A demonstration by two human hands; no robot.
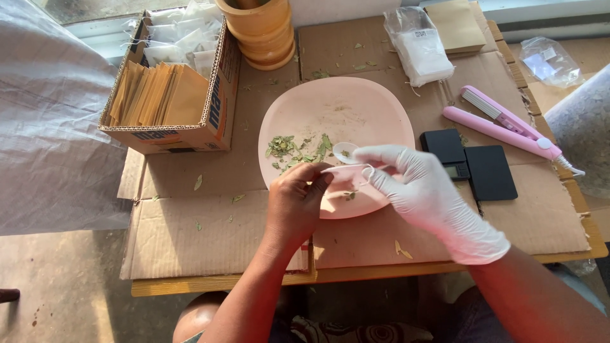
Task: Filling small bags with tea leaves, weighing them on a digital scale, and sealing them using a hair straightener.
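While we look down at the cardboard-covered worktop [210, 241], our bare left hand [295, 200] and our white-gloved right hand [422, 190] meet over the near edge of the round pink plastic plate [375, 108], both grips pinched together on a small pale paper sachet [348, 174]. It looks light, thin and floppy, easily torn, so we judge it best held by its edges. A small white spoon [345, 150] and a scatter of dried green leaves [295, 151] lie on the plate just beyond. A pink hair straightener [502, 124] and black pocket scale [470, 162] lie to the right, a cardboard box of brown envelopes [168, 95] far left.
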